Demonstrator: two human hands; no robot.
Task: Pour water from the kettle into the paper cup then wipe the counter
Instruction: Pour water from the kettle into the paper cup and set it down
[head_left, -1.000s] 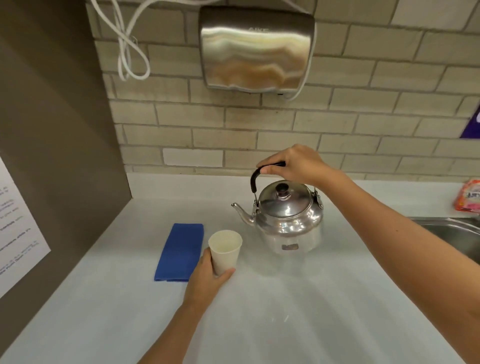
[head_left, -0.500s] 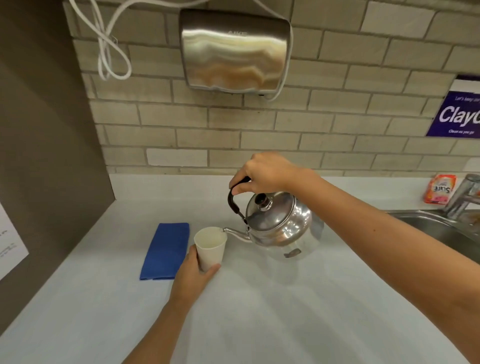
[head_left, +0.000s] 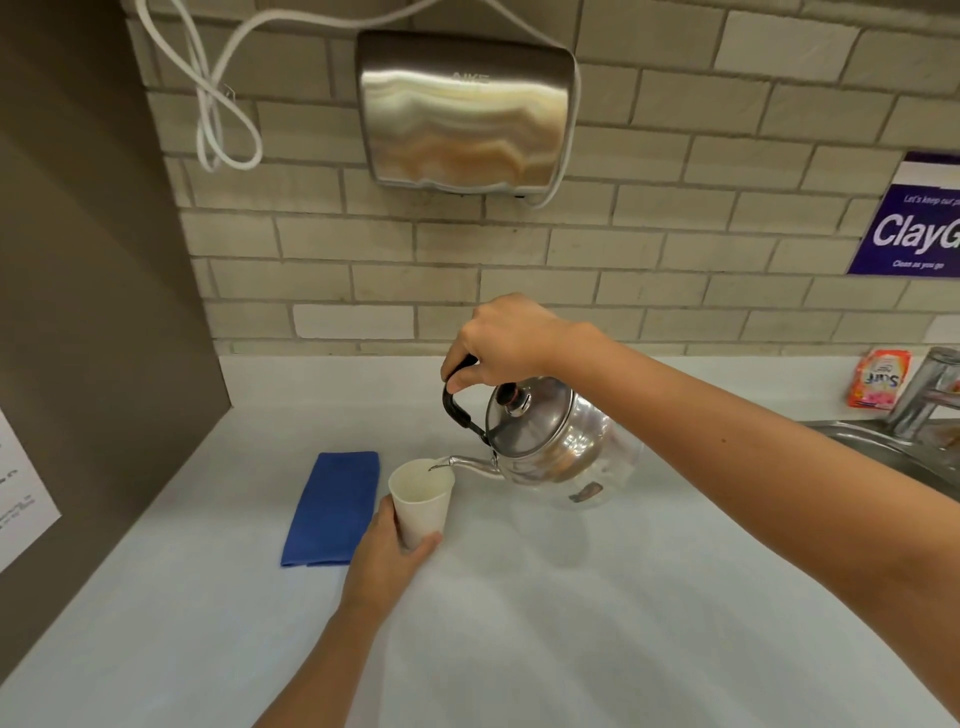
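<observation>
A shiny steel kettle with a black handle hangs tilted to the left above the white counter. My right hand grips its handle from above. The spout tip sits over the rim of a white paper cup, which stands on the counter. My left hand wraps around the cup's lower part from the near side. A folded blue cloth lies flat on the counter just left of the cup. I cannot make out a water stream.
A steel hand dryer with a white cable hangs on the brick wall behind. A brown panel closes off the left side. At the right are a steel sink, a tap and an orange sachet.
The kettle has been lifted off the counter and tipped left until its spout reached over the cup. My left hand has stayed on the cup.
</observation>
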